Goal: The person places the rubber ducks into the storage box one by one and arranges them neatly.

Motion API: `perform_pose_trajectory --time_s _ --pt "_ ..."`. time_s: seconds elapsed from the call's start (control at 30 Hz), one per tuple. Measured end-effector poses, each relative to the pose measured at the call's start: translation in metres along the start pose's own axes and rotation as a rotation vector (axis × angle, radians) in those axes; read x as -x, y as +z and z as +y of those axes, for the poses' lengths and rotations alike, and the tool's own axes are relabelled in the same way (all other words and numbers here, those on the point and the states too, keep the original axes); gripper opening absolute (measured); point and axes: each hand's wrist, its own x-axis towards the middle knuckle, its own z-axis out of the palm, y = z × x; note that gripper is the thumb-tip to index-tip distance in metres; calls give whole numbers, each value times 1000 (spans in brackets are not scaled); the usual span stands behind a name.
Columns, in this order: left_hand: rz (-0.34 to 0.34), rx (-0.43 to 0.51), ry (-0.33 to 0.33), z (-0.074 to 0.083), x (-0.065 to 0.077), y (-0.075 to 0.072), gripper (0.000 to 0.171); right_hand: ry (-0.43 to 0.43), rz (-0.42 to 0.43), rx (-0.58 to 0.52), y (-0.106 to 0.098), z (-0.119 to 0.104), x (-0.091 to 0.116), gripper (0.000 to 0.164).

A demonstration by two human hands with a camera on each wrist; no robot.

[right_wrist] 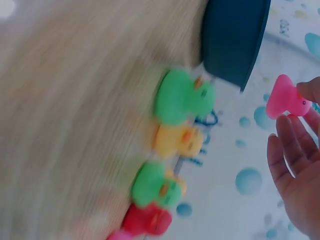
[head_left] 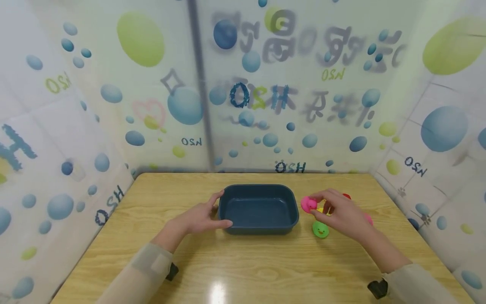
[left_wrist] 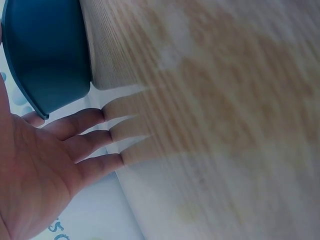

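A dark blue rectangular basin (head_left: 259, 230) stands on the table. My left hand (head_left: 203, 217) is spread along its left end, thumb over the front left rim and index finger at the back corner. The other fingers (left_wrist: 85, 145) are extended straight beside the basin wall (left_wrist: 47, 55) in the left wrist view. Just off the basin's right end, my right hand (head_left: 341, 213) pinches a pink rubber duck (head_left: 308, 204) between thumb and fingertips, raised above the table. Below the hand sits a green rubber duck (head_left: 320, 229); other ducks are partly hidden behind the hand.
The right wrist view shows a row of rubber ducks: green (right_wrist: 175, 97), yellow (right_wrist: 175, 140), another green duck (right_wrist: 152, 185) and a red one (right_wrist: 147, 218). A wooden table (head_left: 243, 266) carries everything. Patterned curtains (head_left: 247, 139) enclose its back and sides.
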Motion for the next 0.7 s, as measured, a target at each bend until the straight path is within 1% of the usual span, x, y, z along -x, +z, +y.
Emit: perform_pose_trajectory --time_s 0.07,0.23,0.4,0.7 --pt "0 -1 -3 1 0 0 118 2 -8 -46 8 -7 -11 37" --pt "2 -3 -1 0 0 1 118 4 -26 -115 28 -19 -34 35" --pt "9 -5 -11 -2 -2 1 118 0 -40 -133 46 -30 -55 32" --pt "16 18 -24 -1 -2 2 118 22 -177 -178 81 -49 -91 32"
